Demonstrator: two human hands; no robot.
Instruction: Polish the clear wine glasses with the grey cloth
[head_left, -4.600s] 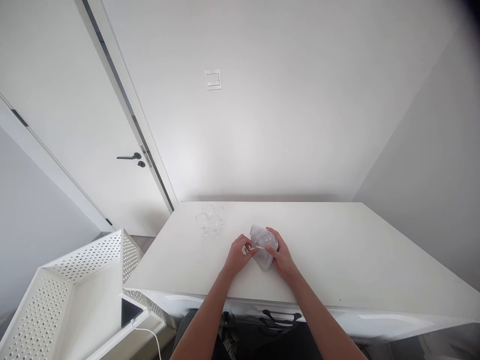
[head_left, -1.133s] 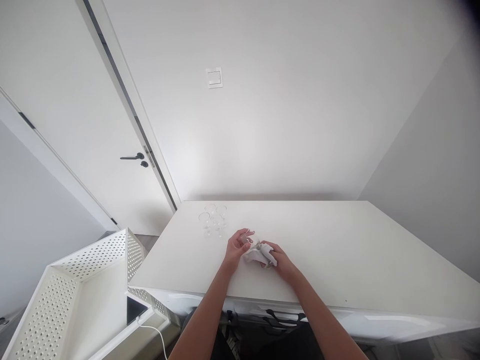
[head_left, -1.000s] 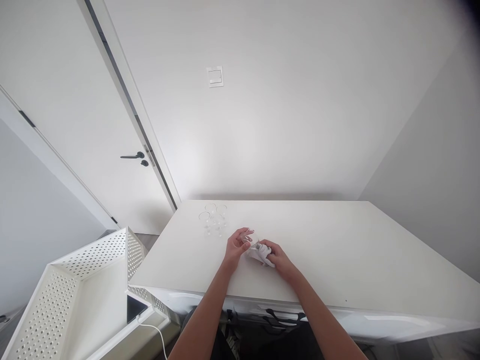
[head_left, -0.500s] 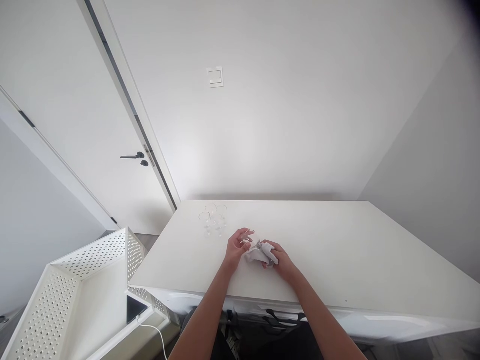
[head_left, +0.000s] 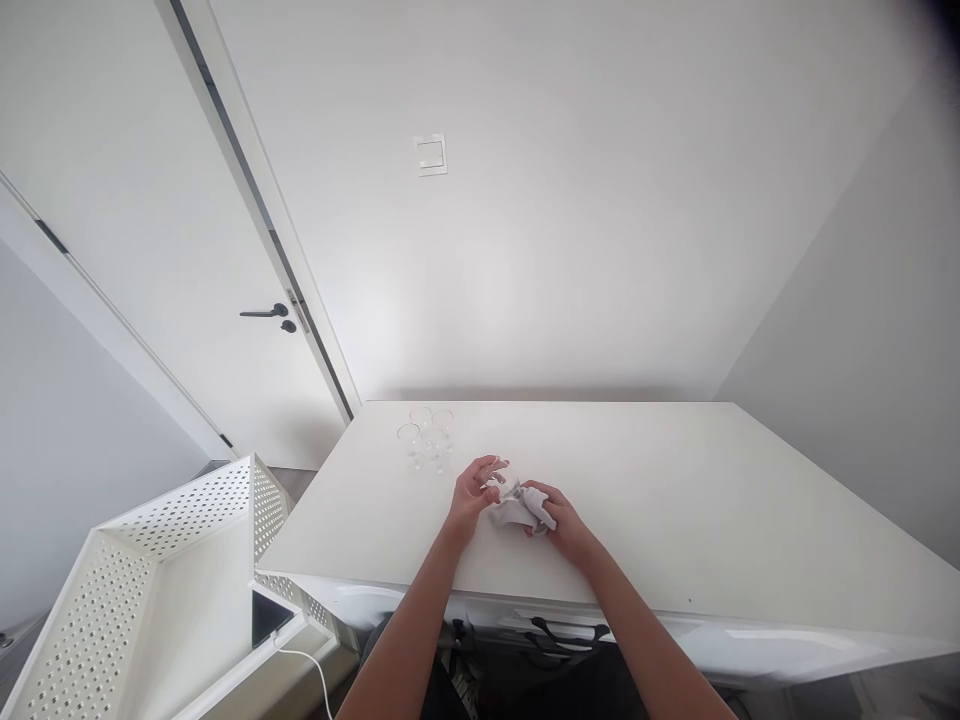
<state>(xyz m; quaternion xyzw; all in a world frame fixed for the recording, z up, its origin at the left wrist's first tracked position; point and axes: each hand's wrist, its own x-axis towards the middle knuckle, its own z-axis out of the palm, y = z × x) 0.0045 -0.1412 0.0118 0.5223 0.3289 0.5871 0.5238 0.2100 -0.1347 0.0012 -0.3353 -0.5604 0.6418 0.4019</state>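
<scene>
Over the front middle of the white table [head_left: 637, 500], my left hand [head_left: 472, 494] has its fingers curled round the bowl of a clear stemmed glass [head_left: 504, 482]. The glass lies tilted, its bowl toward the left. My right hand [head_left: 564, 515] grips a light grey cloth [head_left: 536, 508] wrapped about the glass's stem end, which the cloth partly hides. Farther back on the left, several clear stemmed glasses [head_left: 409, 434] stand upright in a close group.
A white perforated-sided unit [head_left: 206, 525] stands left of the table, with a dark object and a white cable [head_left: 304, 653] at its near corner. Behind are a wall with a switch [head_left: 431, 155] and a door with a black handle [head_left: 262, 312]. Black drawer handles [head_left: 562, 637] show below the front edge.
Almost nothing differs. Both hands keep their hold on the glass and the cloth, with only very slight shifts of the fingers and cloth.
</scene>
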